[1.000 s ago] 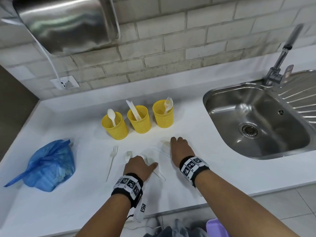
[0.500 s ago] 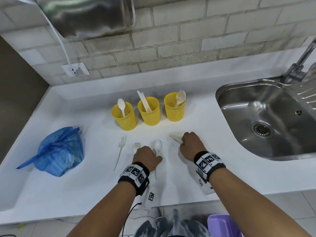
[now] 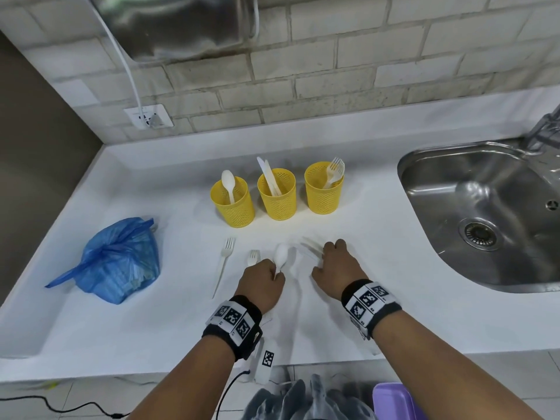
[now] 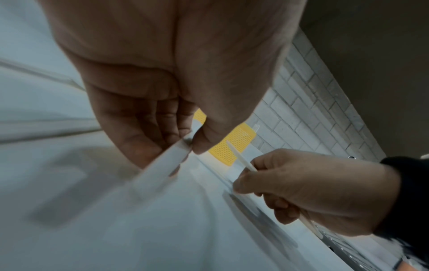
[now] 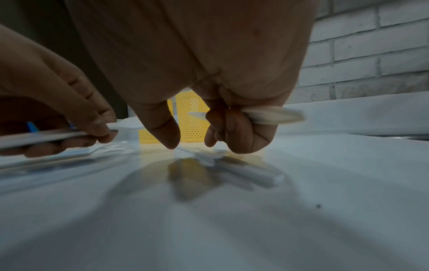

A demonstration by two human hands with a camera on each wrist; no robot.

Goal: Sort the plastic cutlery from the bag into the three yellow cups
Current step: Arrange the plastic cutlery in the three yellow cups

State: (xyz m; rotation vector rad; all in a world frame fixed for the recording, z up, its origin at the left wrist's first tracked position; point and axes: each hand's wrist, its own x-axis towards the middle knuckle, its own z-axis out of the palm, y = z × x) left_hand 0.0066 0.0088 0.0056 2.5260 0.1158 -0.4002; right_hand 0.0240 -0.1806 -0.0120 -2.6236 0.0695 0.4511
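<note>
The left hand point(image 3: 261, 281) pinches the handle of a white plastic spoon point(image 3: 281, 255) between thumb and curled fingers, the bowl pointing away from the person toward the cups. Just to its right, the right hand point(image 3: 335, 266) has its fingers curled round a white piece of cutlery point(image 5: 271, 115); it looks like a knife, though blur makes that uncertain. The two hands are close together but apart, low over the white counter point(image 3: 378, 237). Beside the left hand a second fork point(image 3: 253, 257) shows only its tines, and further left a whole fork point(image 3: 223, 263) lies flat with its long axis running roughly from the person toward the wall. The three yellow cups stand in a row straight ahead of the hands: the spoon cup point(image 3: 235, 207) on the left, the knife cup point(image 3: 277, 199) in the middle, the fork cup point(image 3: 323, 192) on the right. The relation that matters is this: the spoon cup lies ahead and slightly left of the left hand, which is the nearer hand to it, so the spoon probably needs a short forward carry and a tip to upright. The knife cup sits ahead and left of the right hand. The blue bag point(image 3: 118, 265) rests well off to the left, and the sink point(image 3: 485, 189) lies to the right.
</note>
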